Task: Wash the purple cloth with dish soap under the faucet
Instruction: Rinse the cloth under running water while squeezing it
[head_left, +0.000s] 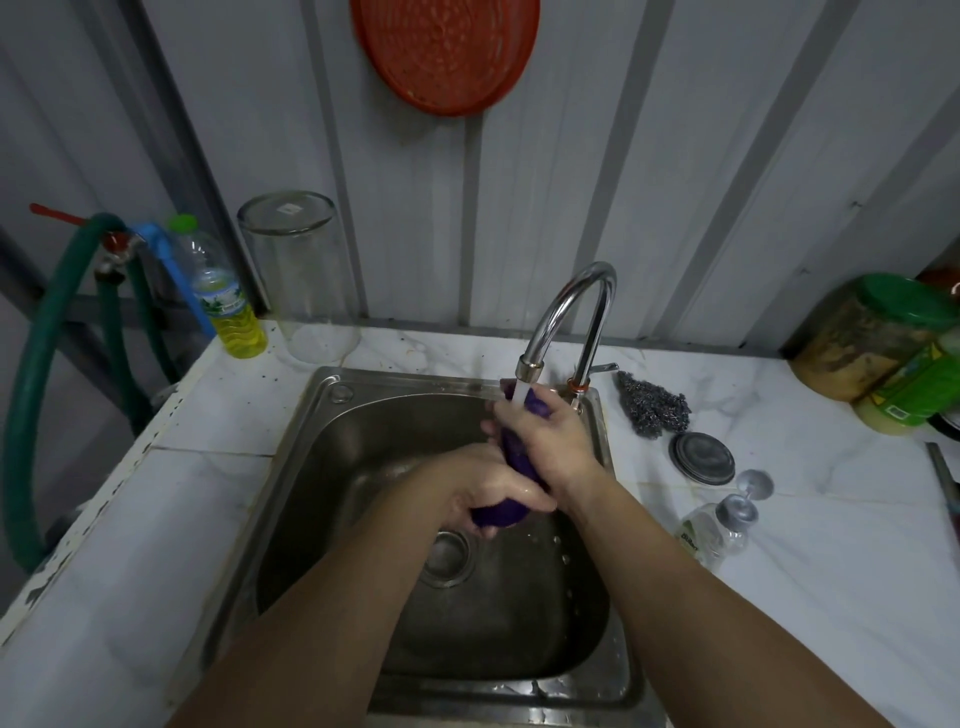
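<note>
The purple cloth (500, 512) is bunched into a long roll over the steel sink (332, 467). My right hand (545, 441) grips its upper end right below the spout of the chrome faucet (571, 312), where water runs onto it. My left hand (483, 488) clasps the lower end above the drain (447, 558). A bottle of yellow liquid with a green cap (228, 306), possibly the dish soap, stands at the back left of the counter.
An upturned glass jar (306, 280) stands behind the sink. To its right lie a steel scourer (652, 408), a round metal lid (701, 458) and a tipped wine glass (722, 525). Green-lidded jars (878, 338) fill the far right. A green hose (31, 395) hangs left.
</note>
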